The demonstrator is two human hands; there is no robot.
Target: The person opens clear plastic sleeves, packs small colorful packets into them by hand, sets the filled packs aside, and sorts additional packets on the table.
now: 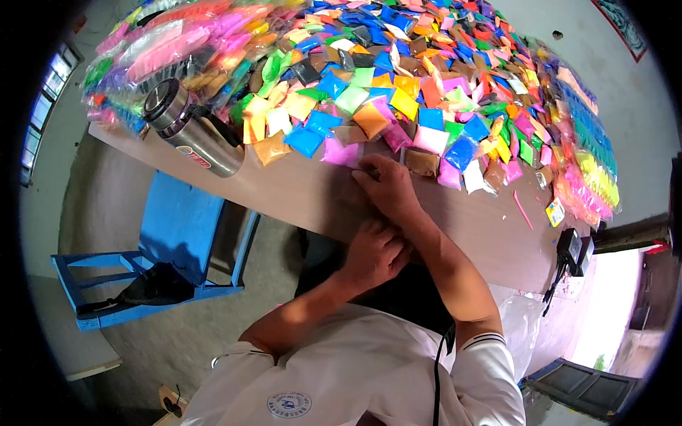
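My right hand (387,184) reaches over the table (284,188), its curled fingers at the near edge of a spread of small coloured packets (426,67). A pink packet (342,151) lies just beside its fingertips, and a brown packet (422,162) is to its right. Whether anything is between those fingers is too small to tell. Lower down, at the table's front edge, my left hand (376,252) is closed near my right wrist. What it holds, if anything, is hidden.
A steel flask (195,135) stands at the table's left. Bundles of bagged packets lie at the far left (170,53) and right (586,149). Black boxes (572,250) sit at the right edge. A blue chair (177,227) with a black bag (165,285) stands left.
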